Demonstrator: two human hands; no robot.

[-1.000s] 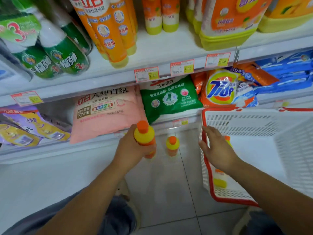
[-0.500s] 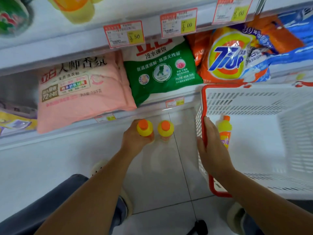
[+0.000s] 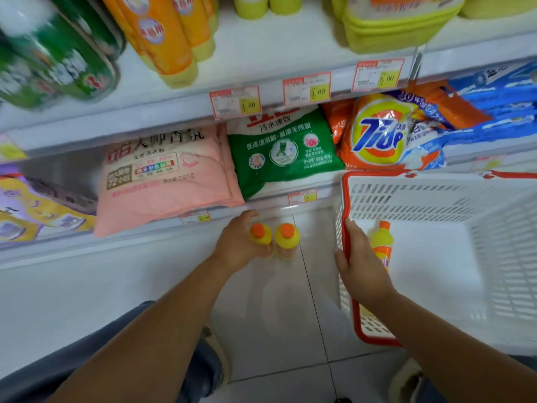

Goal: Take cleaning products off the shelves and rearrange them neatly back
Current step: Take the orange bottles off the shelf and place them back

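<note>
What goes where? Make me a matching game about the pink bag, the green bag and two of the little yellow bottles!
Things
1. pink bag
2. green bag
3. leftmost yellow bottle
4. rightmost yellow bottle

Places
A. inside the white basket
B. gripped by the left hand
C. between the pink bag and the Tide bag
D. right beside the purple bag

Right pairs: 1-D, 2-C, 3-B, 4-A.
</note>
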